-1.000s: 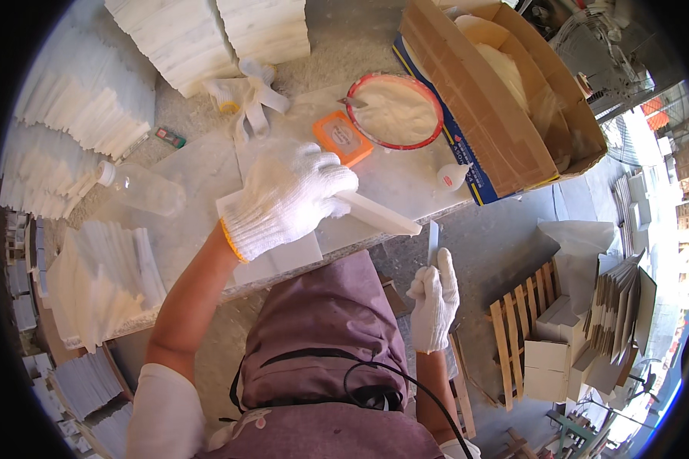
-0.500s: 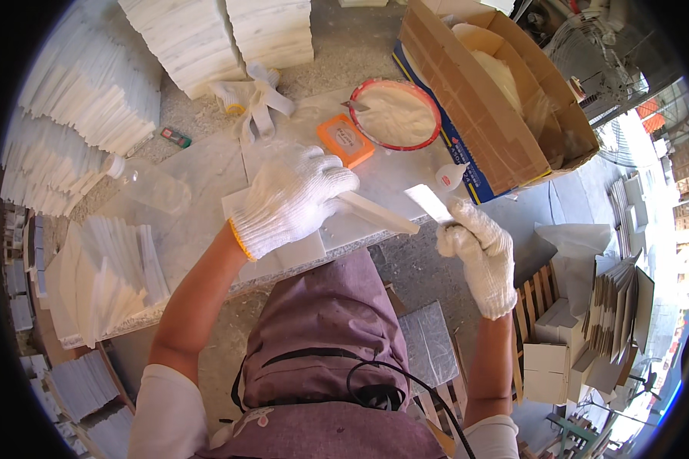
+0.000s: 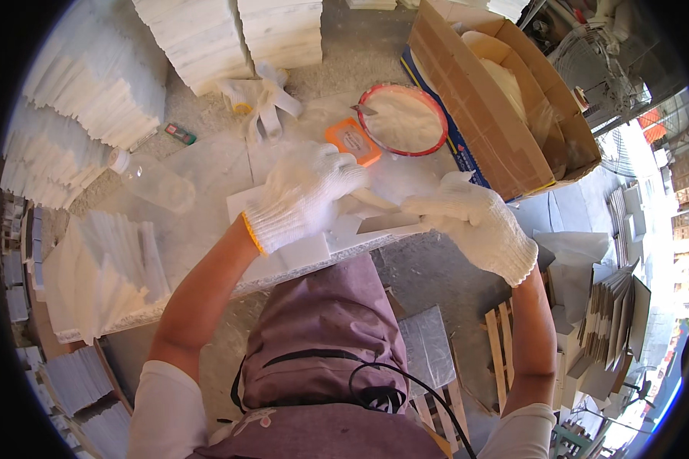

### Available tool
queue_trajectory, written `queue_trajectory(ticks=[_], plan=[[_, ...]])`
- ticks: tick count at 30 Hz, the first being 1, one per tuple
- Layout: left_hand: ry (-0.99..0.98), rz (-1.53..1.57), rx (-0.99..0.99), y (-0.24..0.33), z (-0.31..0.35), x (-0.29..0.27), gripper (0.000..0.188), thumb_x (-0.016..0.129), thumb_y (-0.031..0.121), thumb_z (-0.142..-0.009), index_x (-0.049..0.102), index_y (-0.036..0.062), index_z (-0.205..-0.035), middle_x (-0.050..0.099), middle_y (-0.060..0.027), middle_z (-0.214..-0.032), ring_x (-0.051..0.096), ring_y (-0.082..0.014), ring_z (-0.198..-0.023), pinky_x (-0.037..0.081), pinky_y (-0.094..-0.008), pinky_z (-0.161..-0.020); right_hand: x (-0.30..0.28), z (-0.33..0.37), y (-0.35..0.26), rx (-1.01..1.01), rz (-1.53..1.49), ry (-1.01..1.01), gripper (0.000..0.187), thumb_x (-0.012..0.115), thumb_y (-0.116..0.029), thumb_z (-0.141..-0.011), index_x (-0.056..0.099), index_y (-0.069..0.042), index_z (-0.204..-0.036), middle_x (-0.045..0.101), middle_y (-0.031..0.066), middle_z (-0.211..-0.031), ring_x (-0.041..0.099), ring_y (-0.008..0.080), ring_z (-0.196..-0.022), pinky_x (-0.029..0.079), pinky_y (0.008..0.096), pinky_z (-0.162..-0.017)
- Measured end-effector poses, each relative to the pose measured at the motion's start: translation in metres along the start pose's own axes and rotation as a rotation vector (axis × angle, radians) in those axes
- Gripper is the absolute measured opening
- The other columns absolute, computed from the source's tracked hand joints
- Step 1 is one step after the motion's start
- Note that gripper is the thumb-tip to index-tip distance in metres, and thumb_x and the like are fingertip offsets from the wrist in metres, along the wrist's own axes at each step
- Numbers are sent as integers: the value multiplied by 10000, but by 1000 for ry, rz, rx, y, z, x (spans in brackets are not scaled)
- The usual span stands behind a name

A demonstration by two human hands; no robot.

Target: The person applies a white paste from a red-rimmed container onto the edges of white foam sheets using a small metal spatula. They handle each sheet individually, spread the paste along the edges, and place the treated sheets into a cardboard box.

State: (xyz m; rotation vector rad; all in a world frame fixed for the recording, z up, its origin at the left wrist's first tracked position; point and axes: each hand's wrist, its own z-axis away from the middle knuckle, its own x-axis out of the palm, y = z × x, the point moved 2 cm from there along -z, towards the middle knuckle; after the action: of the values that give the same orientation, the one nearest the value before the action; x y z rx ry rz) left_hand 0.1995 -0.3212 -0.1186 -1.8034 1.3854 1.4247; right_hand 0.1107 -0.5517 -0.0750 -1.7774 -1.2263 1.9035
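My left hand (image 3: 306, 187), in a white knit glove with a yellow cuff, grips a thin white stone tile (image 3: 373, 200) by its side. Most of that tile is hidden behind the glove. My right hand (image 3: 475, 218), gloved too, is closed around a scraper whose flat blade (image 3: 390, 222) lies close along the tile; contact between them cannot be made out. Beneath my left hand another white tile (image 3: 302, 252) lies flat at the table's front edge. Beyond the hands are an orange box (image 3: 353, 142) and a red-rimmed bowl of white powder or paste (image 3: 403, 121), with a blade tip over its rim.
A cardboard box (image 3: 486, 107) stands at the right of the stone table (image 3: 214, 172). Tall stacks of white tiles (image 3: 92, 76) rise at the far left, with leaning tiles (image 3: 103, 264) nearer. A clear bottle (image 3: 157, 183) lies beside them. A cable hangs over my apron (image 3: 325, 321).
My right hand has swung left and up with the scraper, bringing its blade to the tile. It now covers the small white bottle. My left hand keeps its hold.
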Motion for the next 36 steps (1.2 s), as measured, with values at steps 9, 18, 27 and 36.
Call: queue_trajectory(ticks=[9,18,27,36], plan=[[107,-62,58,-1,-4,2,232,674,104,-671,665,138,-900,622,-34,-861,611,-243,-838,501,-380,-699,2,-1,3,-8,77,21,411,580,91,-784,679,-63,-1152,623,127,-885,583,258,-796,470,305,-723],[3,-35,47,-5,-2,5,311,732,202,-704,672,110,-995,634,-46,-997,595,-257,-933,461,-423,-781,4,-4,1,-41,79,66,436,567,116,-756,692,-61,-1133,649,116,-880,575,260,-788,456,309,-732],[6,-2,42,-8,-10,5,308,690,118,-672,666,117,-979,633,-59,-946,601,-276,-901,481,-417,-740,1,10,5,100,24,76,423,527,122,-796,688,-47,-1149,663,108,-872,552,219,-745,473,296,-686],[-4,40,22,-5,-13,1,239,716,189,-699,650,123,-919,632,-51,-905,606,-271,-867,486,-415,-721,5,19,8,243,-123,178,376,528,97,-867,669,-42,-1186,660,98,-898,537,168,-682,471,262,-654]])
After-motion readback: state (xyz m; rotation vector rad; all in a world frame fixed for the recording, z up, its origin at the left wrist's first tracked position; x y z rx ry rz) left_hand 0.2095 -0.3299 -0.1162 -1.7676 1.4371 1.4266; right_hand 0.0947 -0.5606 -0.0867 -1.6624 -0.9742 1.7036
